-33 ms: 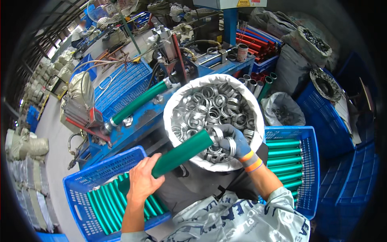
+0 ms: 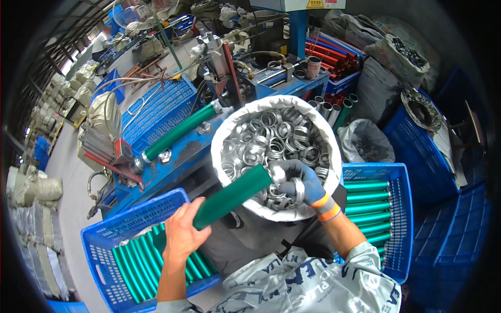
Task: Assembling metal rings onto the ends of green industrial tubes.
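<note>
My left hand [image 2: 183, 229] is bare and wrapped round the lower end of a green metal tube [image 2: 232, 197], which slants up to the right. My right hand [image 2: 305, 180], in a grey-blue glove with an orange cuff, holds silver metal rings. One ring [image 2: 277, 173] is beside the tube's upper end; another ring [image 2: 299, 190] hangs lower at the fingers. I cannot tell whether the first ring touches the tube. Both hands are over the near side of a white-lined round container [image 2: 221, 130] full of loose silver rings [image 2: 276, 146].
A blue crate [image 2: 94, 245] of green tubes stands at the lower left, another blue crate [image 2: 404, 208] of tubes at the right. Beyond the container is a blue machine bench [image 2: 182, 156] with a green tube [image 2: 180, 133] clamped in it. A sack of small parts [image 2: 365, 141] sits farther right.
The tube in my left hand has shifted slightly left, its upper end drawing away from the ring in my right hand. The right hand has barely moved.
</note>
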A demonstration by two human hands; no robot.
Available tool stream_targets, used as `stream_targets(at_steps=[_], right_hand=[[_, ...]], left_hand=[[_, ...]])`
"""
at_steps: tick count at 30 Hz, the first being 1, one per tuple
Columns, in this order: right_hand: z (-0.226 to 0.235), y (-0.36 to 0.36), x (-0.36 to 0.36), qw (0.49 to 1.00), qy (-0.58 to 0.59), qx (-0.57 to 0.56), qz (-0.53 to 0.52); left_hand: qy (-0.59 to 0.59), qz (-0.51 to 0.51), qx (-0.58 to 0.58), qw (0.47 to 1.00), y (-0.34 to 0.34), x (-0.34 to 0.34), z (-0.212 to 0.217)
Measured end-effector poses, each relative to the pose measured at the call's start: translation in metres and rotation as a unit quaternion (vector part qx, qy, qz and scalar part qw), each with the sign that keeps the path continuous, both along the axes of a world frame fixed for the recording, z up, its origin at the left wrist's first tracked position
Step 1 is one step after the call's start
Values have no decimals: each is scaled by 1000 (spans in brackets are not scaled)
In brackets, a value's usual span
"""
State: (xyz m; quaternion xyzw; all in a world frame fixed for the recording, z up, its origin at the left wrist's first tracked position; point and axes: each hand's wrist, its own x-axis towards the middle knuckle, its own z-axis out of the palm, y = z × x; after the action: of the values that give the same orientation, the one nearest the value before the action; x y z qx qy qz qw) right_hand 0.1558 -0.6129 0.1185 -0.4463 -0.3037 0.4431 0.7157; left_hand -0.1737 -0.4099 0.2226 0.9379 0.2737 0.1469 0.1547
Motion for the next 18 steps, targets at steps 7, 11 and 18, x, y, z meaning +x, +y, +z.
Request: stream_targets(at_steps=[7, 11, 18], right_hand=[[10, -5, -8, 993, -68, 70, 60], [9, -5, -17, 990, 60, 94, 84], [24, -13, -15, 995, -36, 1, 94]], left_hand=[[24, -35, 4, 999, 0, -9, 1], [41, -42, -8, 998, -2, -13, 3], [49, -43, -7, 998, -1, -15, -3]])
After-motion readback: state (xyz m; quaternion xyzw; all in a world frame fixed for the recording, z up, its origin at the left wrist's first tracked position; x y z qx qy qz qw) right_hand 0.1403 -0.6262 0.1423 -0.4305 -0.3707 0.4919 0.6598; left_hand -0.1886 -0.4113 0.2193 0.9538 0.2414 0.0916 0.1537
